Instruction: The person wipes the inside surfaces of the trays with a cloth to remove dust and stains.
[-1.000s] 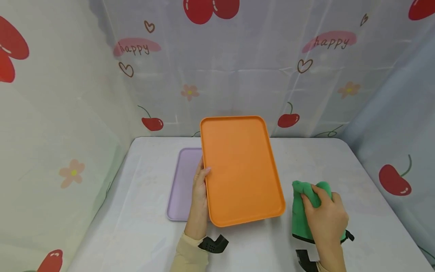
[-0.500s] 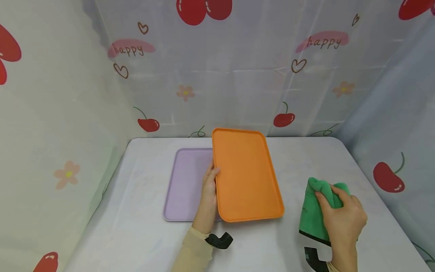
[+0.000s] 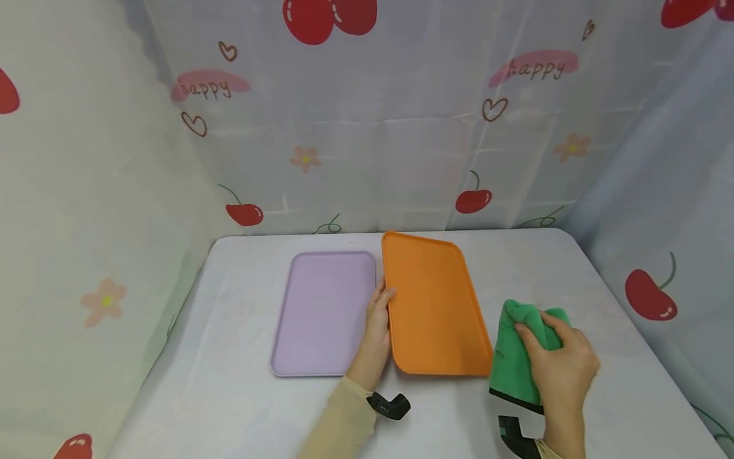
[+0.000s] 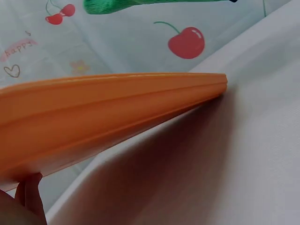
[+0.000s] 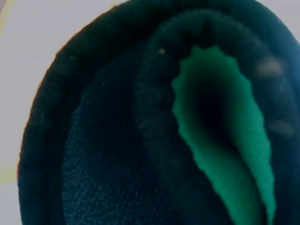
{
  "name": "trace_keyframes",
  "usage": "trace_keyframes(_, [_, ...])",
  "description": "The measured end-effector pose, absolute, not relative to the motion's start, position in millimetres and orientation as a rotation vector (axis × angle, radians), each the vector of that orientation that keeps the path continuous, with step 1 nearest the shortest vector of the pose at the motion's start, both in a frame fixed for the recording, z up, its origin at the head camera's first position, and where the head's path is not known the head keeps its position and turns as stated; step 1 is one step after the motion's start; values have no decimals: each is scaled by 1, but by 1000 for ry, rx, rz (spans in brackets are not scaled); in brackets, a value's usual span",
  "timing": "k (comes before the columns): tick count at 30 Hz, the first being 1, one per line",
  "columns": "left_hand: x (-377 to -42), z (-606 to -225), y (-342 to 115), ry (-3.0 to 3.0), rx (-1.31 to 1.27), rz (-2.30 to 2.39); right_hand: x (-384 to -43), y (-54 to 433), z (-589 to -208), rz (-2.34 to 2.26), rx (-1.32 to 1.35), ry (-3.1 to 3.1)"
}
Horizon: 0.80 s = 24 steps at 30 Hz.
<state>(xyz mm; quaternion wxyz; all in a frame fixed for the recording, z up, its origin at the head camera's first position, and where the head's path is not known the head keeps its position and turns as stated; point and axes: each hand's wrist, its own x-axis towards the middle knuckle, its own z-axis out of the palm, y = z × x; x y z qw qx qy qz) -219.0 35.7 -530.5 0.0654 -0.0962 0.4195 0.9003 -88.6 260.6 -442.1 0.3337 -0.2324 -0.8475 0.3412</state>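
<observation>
My left hand (image 3: 376, 322) grips the left long edge of an orange tray (image 3: 436, 306), thumb on the rim and fingers behind it. The tray is tilted, its left side raised. In the left wrist view, the tray's far edge (image 4: 225, 83) comes down close to the white table, with a dark shadow underneath. A folded green cloth (image 3: 516, 363) with black edging hangs from my right hand (image 3: 564, 363), bunched at the top between thumb and fingers, just right of the tray. In the right wrist view, the cloth's dark edging (image 5: 51, 112) and green inner fold (image 5: 220, 178) fill most of the frame.
A purple tray (image 3: 327, 312) lies flat on the white table (image 3: 241, 408), left of the orange one. Curtains printed with cherries (image 3: 244, 215) and hearts stand behind the table and along both sides.
My left hand has carried the orange tray rightward and lowered it, uncovering the purple tray. My right hand went right with the green cloth, then slightly back left.
</observation>
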Motion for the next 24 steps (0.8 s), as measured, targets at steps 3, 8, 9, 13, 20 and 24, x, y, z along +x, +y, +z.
trace_keyframes(3, [-219,-538,40,1280,-293,2700,-89,258,-442,936,-631,-2217])
trace_keyframes(8, [-220,-548,45,1304,-320,2684,-87,258,-444,998,-657,-2227])
trace_keyframes(9, [-220,-550,46,1312,-320,2680,-87,258,-444,1016,-667,-2234])
trace_keyframes(13, [-222,-553,51,1374,-295,2652,-84,257,-445,1102,-709,-2265])
trace_keyframes(20, [-224,-553,53,1584,-278,2564,-81,255,-450,1158,-713,-2285])
trace_keyframes(24, [-222,-552,52,1723,-182,2480,-79,255,-453,1169,-716,-2283])
